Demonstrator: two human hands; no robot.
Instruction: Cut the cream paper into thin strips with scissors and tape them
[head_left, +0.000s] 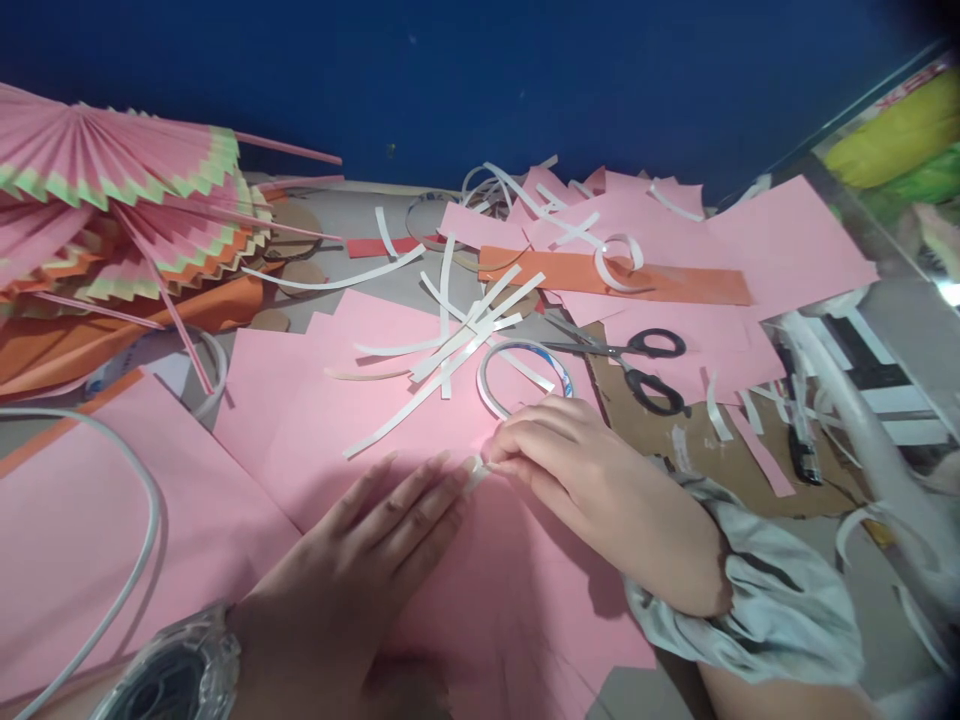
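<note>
A sheet of pink paper (457,620) lies in front of me. My left hand (382,540) rests flat on it, fingers stretched out and holding nothing. Just past those fingertips, my right hand (562,460) pinches the end of a short whitish piece of tape (478,472) against the paper. Part of that piece is hidden by the fingers. Beyond the right knuckles sits a tape roll (486,385) with a blue inner core, partly covered by the hand. Several loose white strips (457,345) are piled on the pink paper beyond both hands.
Black-handled scissors (652,345) lie right of the roll, partly on cardboard (637,440). A utility knife (804,450) is farther right. Folded paper fans (97,160) stand at the back left. Pink sheets and an orange strip (675,283) lie at the back. A white cable (154,510) curves at left.
</note>
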